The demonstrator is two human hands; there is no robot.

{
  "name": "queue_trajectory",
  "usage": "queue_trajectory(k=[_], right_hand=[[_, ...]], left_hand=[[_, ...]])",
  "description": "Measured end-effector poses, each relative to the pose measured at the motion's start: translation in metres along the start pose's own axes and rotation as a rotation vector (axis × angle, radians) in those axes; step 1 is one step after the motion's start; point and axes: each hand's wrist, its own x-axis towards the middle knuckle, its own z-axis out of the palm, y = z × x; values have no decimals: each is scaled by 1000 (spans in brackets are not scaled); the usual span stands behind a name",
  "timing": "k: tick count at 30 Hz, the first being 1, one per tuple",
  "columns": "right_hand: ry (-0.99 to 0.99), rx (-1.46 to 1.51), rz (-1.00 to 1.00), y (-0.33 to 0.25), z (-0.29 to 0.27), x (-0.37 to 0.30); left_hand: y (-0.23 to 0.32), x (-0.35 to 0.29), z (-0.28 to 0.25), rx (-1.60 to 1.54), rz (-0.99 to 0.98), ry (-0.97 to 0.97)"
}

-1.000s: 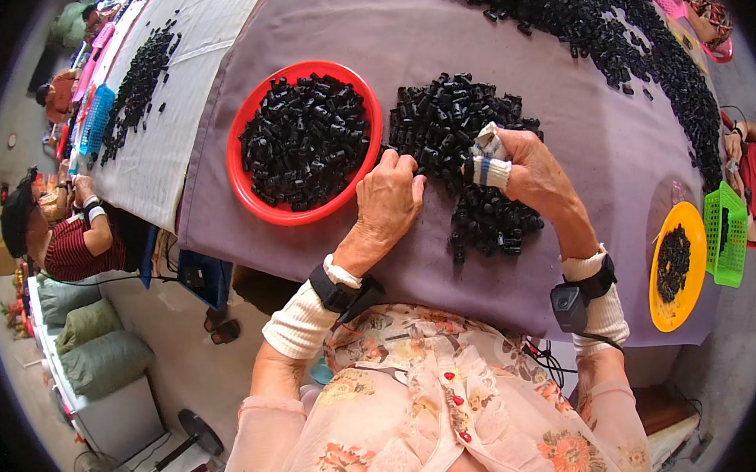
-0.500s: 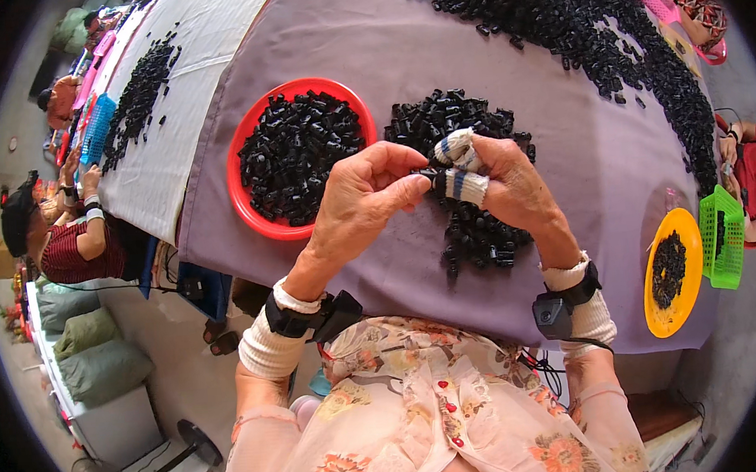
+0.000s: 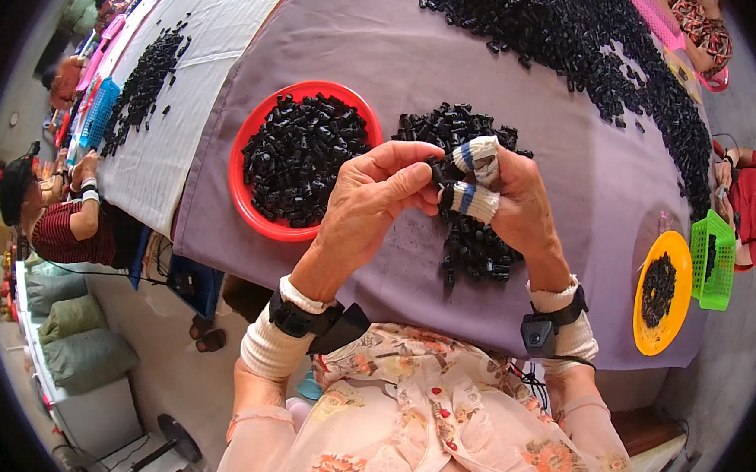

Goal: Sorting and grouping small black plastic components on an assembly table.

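In front of me my left hand (image 3: 367, 193) pinches a small black plastic piece (image 3: 436, 172) between thumb and forefinger. My right hand (image 3: 521, 197) meets it from the other side, its thumb and forefinger wrapped in white finger covers with blue stripes (image 3: 471, 199) and closed about the same piece. Partly hidden beneath both hands lies a heap of like black pieces (image 3: 483, 251) on the purple-grey cloth. Just left of my left hand stands a round red basin (image 3: 242, 197), filled with more of these pieces (image 3: 304, 158).
A large spread of black pieces (image 3: 547, 27) covers the far right of the table. At right are a yellow plate (image 3: 678, 304) with tiny black bits and a green basket (image 3: 717, 280). Co-workers sit left (image 3: 70, 230) and right (image 3: 750, 205); a blue basket (image 3: 100, 110) stands far left.
My right hand has turned a little, and its covered thumb and forefinger sit farther apart. The pinched piece stays between both hands. The whole view has shifted slightly.
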Motion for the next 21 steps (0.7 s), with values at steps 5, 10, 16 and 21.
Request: queue_trajectory(k=[5,10,16,21], right_hand=[[15,-74,-71,3,0,0],[-14,-142,-117,-2,1,-1],[-12,-235,-147,-2,1,-1],[-13,-196,-155,-2,4,2]], left_hand=[[4,-2,7,-26,-24,12],[5,-3,7,79,-10,20],[4,-1,7,86,-33,82],[1,2,5,49,-26,97]])
